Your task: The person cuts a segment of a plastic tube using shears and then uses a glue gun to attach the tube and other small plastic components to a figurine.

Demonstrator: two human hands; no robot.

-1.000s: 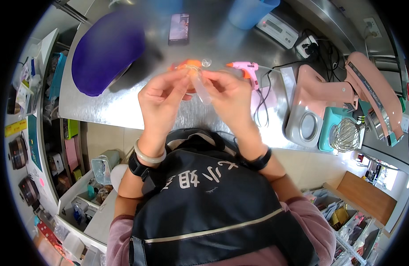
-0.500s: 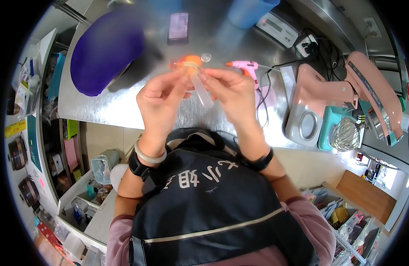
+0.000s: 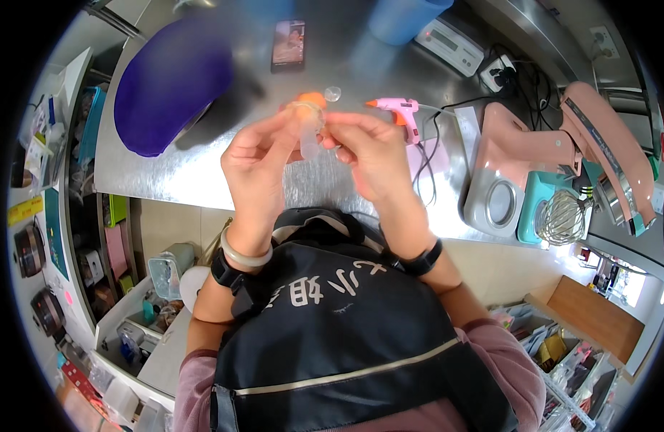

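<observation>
Over the front part of the steel table, my left hand pinches a small object with an orange top and a translucent whitish tube-like part hanging below it. A pale band runs round where the two parts meet. My right hand is closed beside it, thumb and forefinger pressed together at the object's right edge. What lies between those fingertips is too small to make out. Just beyond the object is a small clear round disc. A pink glue gun with an orange tip lies past my right hand.
Across the steel table are a purple rounded item, a phone, a blue container and a scale. At right stand a pink stand mixer and a wire whisk. Cables trail near the glue gun.
The translucent part has swung from slanting right to hanging nearly straight down, and looks shorter. My right hand has turned and its fingers curl in more. The phone's picture differs.
</observation>
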